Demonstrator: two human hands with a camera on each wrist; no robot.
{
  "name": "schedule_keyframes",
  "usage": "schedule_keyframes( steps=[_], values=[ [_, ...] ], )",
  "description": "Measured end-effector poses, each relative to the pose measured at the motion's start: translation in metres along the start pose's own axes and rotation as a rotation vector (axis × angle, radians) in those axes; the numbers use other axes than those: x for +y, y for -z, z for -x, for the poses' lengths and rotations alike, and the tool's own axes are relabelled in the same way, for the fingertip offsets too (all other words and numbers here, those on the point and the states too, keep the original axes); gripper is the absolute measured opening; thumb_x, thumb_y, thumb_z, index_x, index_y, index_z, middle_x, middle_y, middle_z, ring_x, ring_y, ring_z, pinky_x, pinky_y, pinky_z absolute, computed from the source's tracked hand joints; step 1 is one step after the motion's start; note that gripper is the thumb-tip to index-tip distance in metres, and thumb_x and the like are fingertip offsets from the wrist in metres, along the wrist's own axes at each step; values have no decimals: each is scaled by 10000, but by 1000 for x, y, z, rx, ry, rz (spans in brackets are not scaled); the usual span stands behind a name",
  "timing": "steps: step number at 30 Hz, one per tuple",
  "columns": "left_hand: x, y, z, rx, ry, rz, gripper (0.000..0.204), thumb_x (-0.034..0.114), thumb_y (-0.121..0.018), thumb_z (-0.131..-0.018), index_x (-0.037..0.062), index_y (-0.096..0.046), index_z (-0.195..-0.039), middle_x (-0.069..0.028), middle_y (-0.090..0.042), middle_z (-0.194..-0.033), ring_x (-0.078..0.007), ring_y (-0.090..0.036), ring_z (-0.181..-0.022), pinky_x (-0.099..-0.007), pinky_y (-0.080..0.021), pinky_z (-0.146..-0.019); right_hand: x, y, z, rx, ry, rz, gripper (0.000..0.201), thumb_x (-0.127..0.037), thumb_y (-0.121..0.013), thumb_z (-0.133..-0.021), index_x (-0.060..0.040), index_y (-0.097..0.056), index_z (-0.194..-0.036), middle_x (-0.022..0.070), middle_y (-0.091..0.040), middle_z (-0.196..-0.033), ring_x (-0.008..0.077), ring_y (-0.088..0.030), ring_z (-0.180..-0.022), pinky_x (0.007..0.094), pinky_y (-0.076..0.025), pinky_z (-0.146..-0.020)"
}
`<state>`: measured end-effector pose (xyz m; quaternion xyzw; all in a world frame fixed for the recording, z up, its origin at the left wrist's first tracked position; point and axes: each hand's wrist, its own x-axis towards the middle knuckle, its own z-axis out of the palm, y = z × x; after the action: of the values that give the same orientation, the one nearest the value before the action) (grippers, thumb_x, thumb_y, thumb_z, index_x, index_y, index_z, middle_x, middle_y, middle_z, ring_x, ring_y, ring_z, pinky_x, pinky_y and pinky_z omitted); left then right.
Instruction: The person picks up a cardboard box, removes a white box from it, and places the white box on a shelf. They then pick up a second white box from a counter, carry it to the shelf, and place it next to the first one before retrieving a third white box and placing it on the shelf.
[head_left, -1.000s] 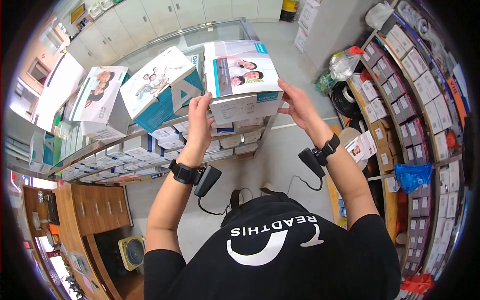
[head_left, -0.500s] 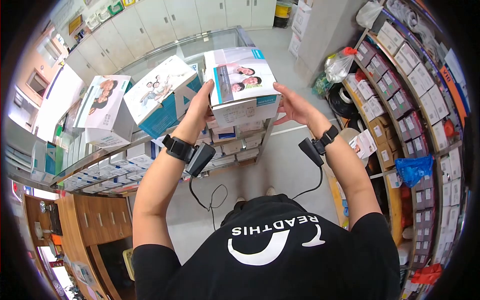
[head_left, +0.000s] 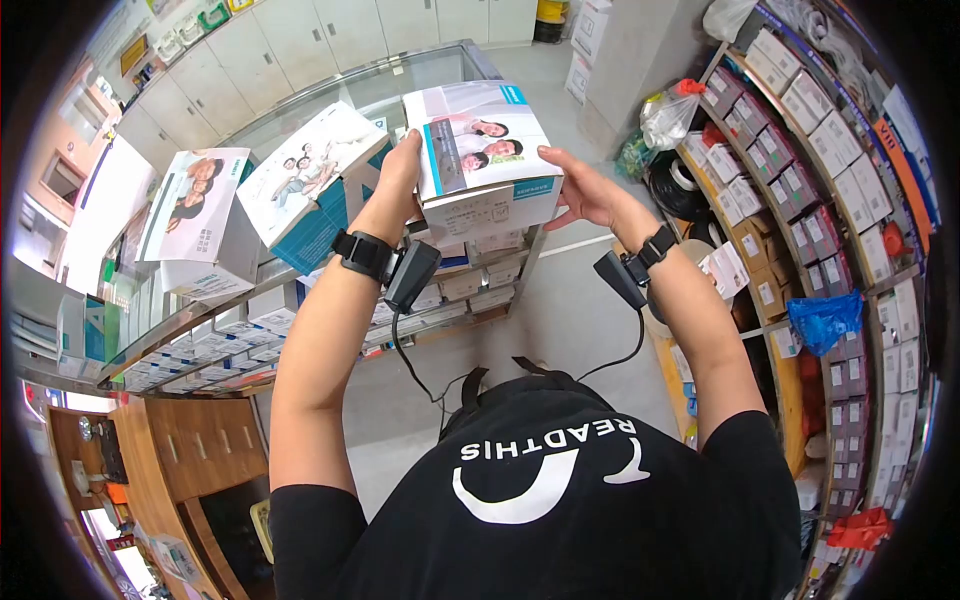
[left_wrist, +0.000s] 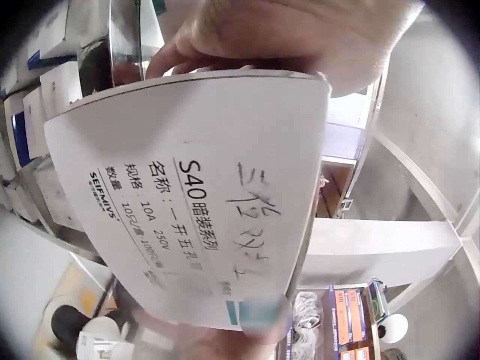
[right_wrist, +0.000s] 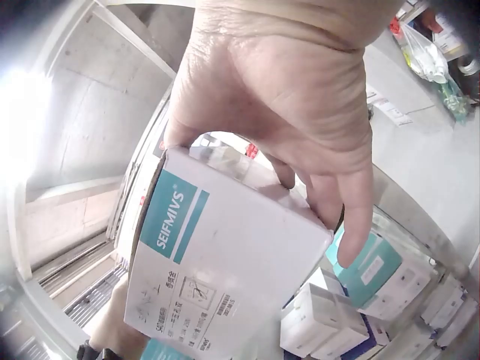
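A white carton (head_left: 480,150) with a family photo on top and teal marks is held between both hands at the end of the glass display case. My left hand (head_left: 396,185) grips its left side, the thumb along the top edge. On the opposite side my right hand (head_left: 592,195) holds it, thumb at the top corner and fingers down the side. In the left wrist view, print and handwriting cover a side of the carton (left_wrist: 187,180). The right wrist view shows the fingers of the right hand (right_wrist: 285,97) spread along the carton (right_wrist: 232,247).
Left of the carton, a teal-and-white box (head_left: 315,170) and a pale photo box (head_left: 195,200) stand tilted on the glass case (head_left: 270,135). Small boxes fill the shelves beneath. At the right are shelves of boxes (head_left: 790,180) with a blue bag (head_left: 825,322); a wooden cabinet (head_left: 200,430) is lower left.
My left hand has shifted from the near left corner farther along the carton's left side. The right hand still holds the right side, its thumb slightly moved. The head view has tilted a little.
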<state>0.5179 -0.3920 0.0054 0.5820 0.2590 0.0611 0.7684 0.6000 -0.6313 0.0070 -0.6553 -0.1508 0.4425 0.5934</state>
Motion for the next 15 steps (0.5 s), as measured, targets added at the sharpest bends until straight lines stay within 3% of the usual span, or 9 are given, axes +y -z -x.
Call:
schedule_keyframes(
  steps=[4, 9, 10, 13, 15],
  values=[
    [-4, 1, -6, 4, -2, 29, 493, 451, -371, -900, 46, -475, -1162, -140, -550, -1063, -274, -570, -916, -521, -459, -700, -1, -1, 0, -35, -1, -12, 775, -620, -493, -766, -117, -329, -1333, 154, -448, -1281, 332, -478, -1122, 591, -384, -866],
    [-6, -3, 19, 33, -36, 80, 443, 439, -352, -917, 59, -523, -1068, -77, -598, -881, -177, -609, -710, -343, -499, -525, -5, -7, 7, -18, -3, -31, 774, -613, -502, -762, -124, -323, -1336, 150, -422, -1308, 338, -448, -1156, 606, -360, -882],
    [-8, -3, 21, 18, -58, 119, 440, 441, -333, -925, 64, -535, -1028, -52, -600, -822, -145, -600, -637, -296, -464, -459, -4, -8, 7, -4, 2, -32, 770, -613, -498, -765, -127, -322, -1337, 149, -416, -1313, 339, -444, -1160, 607, -357, -885],
    [-12, 5, 20, -2, -75, -50, 449, 441, -323, -928, 56, -534, -1019, -53, -602, -833, -143, -595, -628, -285, -431, -423, 1, -6, 5, -10, 3, -51, 773, -615, -488, -769, -128, -311, -1343, 149, -406, -1320, 343, -435, -1168, 609, -352, -889],
    [-10, 5, 26, -13, -50, -79, 466, 453, -318, -928, 55, -529, -1049, -47, -606, -864, -134, -595, -673, -268, -437, -491, 3, -6, 6, -32, 0, -61, 779, -617, -483, -772, -126, -300, -1348, 149, -401, -1323, 346, -430, -1172, 610, -350, -891]
  ],
)
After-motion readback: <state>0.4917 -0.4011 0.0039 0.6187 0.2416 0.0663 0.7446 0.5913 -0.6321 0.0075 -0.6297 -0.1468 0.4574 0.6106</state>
